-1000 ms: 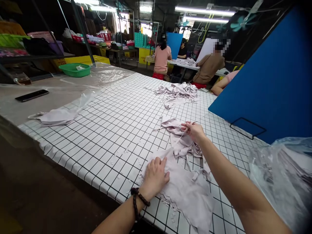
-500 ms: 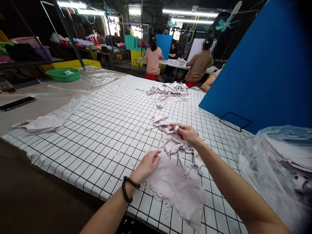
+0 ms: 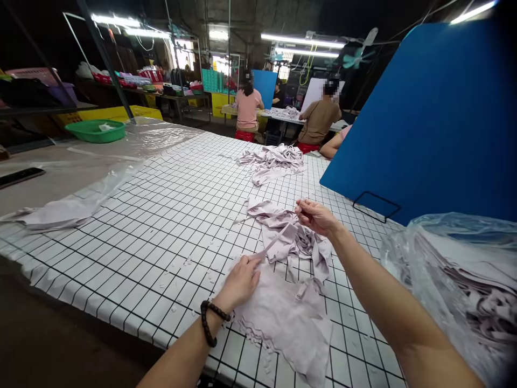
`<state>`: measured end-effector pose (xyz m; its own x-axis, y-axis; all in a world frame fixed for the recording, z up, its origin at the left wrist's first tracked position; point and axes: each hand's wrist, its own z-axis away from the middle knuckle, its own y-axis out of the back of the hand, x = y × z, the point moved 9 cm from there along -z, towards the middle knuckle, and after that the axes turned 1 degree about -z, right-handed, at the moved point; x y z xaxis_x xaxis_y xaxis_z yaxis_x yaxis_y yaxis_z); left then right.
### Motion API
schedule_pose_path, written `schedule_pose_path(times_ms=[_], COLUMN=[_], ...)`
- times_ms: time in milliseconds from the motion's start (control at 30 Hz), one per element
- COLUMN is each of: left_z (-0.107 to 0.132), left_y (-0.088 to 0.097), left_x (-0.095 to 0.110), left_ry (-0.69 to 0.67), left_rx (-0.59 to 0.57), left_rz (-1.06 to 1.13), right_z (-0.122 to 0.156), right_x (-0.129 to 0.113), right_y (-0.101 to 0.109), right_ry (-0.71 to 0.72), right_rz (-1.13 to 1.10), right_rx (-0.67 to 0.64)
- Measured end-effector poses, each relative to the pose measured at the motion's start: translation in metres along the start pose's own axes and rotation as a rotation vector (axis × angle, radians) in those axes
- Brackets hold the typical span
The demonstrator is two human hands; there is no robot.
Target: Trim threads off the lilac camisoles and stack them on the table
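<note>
A narrow pale lilac fabric strip (image 3: 278, 241) runs taut between my two hands above the grid-patterned table (image 3: 169, 215). My left hand (image 3: 240, 280), a dark bead bracelet on its wrist, pinches the strip's near end and rests on a flat lilac fabric piece (image 3: 291, 318) with a scalloped edge. My right hand (image 3: 315, 216) pinches the far end over a crumpled heap of lilac strips (image 3: 291, 237).
A second heap of lilac fabric (image 3: 272, 159) lies farther back. A blue board (image 3: 428, 124) leans at the right beside a clear bag of fabric (image 3: 460, 280). Left: plastic sheeting, folded cloth (image 3: 52, 213), green basin (image 3: 95, 130), phone (image 3: 20, 176). Other people sit at a far table.
My left hand lifted off the flat piece and closed on the strip's near end. My right hand drew the strip out of the heap, so it now stretches between both hands.
</note>
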<state>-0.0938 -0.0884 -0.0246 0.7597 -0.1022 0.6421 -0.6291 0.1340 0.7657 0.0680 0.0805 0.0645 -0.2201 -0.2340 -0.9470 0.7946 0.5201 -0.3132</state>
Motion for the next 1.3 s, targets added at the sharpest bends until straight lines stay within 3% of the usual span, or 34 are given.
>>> schedule_pose_path(times_ms=[200,367,467,633,733,833,1033,1300], left_z=[0.001,0.006,0.006,-0.001,-0.008,-0.015,-0.025,-0.023], left_y=[0.001,0.005,0.007,0.006,0.004,0.003,0.0,0.003], left_x=[0.0,-0.002,-0.005,-0.007,-0.007,-0.007,-0.013,-0.016], left_ry=[0.01,0.011,0.039,0.053,0.049,0.043,0.106,0.082], left_rx=[0.0,-0.036,-0.056,-0.135,-0.199,-0.229,-0.26,-0.173], left_rz=[0.008,0.135,0.165,0.102,0.032,-0.052,-0.075,-0.008], right_z=[0.005,0.012,0.02,0.041,0.052,0.057,0.057,0.057], right_x=[-0.007,-0.002,0.015,0.071,0.102,0.117,0.12,0.124], right_y=[-0.014,-0.039,-0.067,-0.098,-0.1,-0.098,-0.101,-0.113], right_ry=[-0.034,-0.089,-0.092,-0.088,-0.095,-0.084,-0.065,-0.046], right_rz=[0.042,0.31,0.644,1.071,1.158,1.186,1.199,1.276], right_rx=[-0.053,-0.118,-0.226,-0.314,-0.272,-0.216,-0.156,-0.235])
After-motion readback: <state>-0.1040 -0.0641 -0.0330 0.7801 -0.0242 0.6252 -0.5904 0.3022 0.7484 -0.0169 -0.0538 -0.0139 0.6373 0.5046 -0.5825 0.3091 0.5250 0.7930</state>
